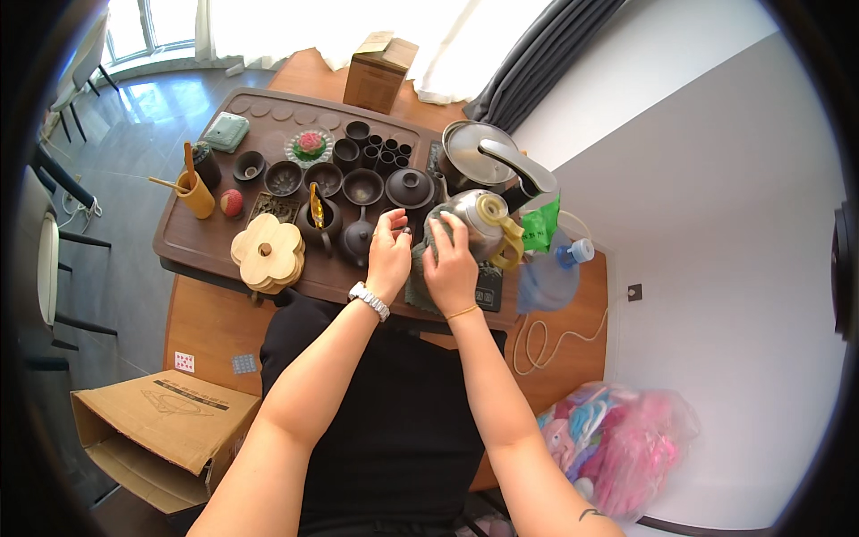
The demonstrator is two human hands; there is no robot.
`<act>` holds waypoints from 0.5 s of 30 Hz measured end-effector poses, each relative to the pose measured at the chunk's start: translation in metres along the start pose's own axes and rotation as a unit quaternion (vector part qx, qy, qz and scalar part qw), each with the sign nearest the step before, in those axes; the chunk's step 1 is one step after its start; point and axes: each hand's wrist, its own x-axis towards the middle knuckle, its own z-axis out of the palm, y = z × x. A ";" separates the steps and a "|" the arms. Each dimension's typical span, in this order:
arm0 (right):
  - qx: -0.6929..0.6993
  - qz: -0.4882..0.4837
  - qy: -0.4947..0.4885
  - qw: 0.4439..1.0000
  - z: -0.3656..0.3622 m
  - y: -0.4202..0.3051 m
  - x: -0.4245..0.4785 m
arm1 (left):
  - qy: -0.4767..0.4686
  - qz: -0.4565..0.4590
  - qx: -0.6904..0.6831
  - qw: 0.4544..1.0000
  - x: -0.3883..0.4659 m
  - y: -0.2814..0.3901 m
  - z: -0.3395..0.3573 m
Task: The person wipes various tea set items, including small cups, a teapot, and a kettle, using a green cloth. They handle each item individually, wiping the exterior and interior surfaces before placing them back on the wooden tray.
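Observation:
My right hand presses a dark green cloth against the side of a steel kettle with a yellowish handle and lid. The kettle stands near the right end of a dark wooden tea tray. My left hand, with a watch on its wrist, is raised just left of the cloth, fingers bent and apart, holding nothing that I can see. Beside it are a small dark teapot and a dark lidded bowl. Further left stands a dark pitcher with a gold packet in it.
Flower-shaped wooden coasters, several dark cups and a bamboo tool holder stand on the tray. A large lidded pot, a green packet and a blue water bottle are to the right. An open cardboard box lies lower left.

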 end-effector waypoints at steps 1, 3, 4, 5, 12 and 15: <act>-0.013 -0.018 0.018 1.000 -0.008 0.002 -0.001 | -0.003 0.002 -0.001 1.000 -0.001 -0.001 0.002; -0.044 -0.049 -0.003 0.998 -0.009 0.020 -0.010 | -0.008 -0.006 0.005 1.000 -0.004 -0.001 0.008; -0.051 -0.058 -0.031 0.997 -0.008 0.027 -0.016 | -0.011 -0.012 0.006 1.000 -0.005 0.000 0.010; -0.058 -0.067 -0.059 0.994 -0.007 0.035 -0.024 | -0.013 -0.018 0.007 1.000 -0.007 0.001 0.012; 0.071 0.040 -0.077 0.994 -0.010 0.034 -0.047 | -0.022 -0.023 0.009 0.999 -0.006 -0.007 0.014; 0.077 0.011 0.107 0.991 -0.040 0.011 -0.030 | -0.036 -0.008 0.042 0.998 -0.006 -0.009 0.014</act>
